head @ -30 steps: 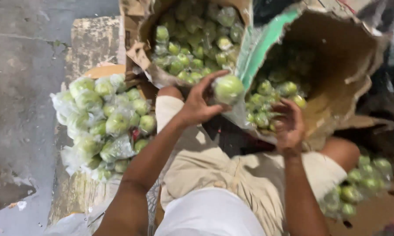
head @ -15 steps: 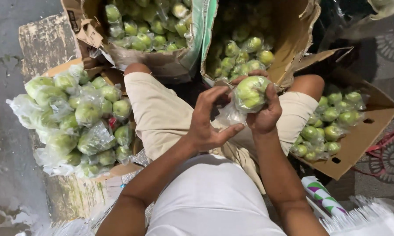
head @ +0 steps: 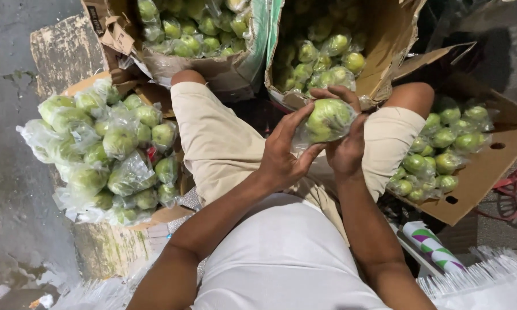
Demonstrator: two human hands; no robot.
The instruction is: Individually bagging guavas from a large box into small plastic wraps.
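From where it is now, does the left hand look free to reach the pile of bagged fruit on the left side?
Probably not right away: the left hand is cupped against the bagged green fruit held with the right hand. Otherwise the way over the thigh to the pile looks open.

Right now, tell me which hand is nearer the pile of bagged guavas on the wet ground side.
Left. The left hand at the held fruit sits closer to that pile; the right hand is on the fruit's far side.

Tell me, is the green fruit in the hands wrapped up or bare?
Wrapped. The green fruit sits inside a clear plastic bag, gripped by the right hand while the left hand pinches the loose plastic.
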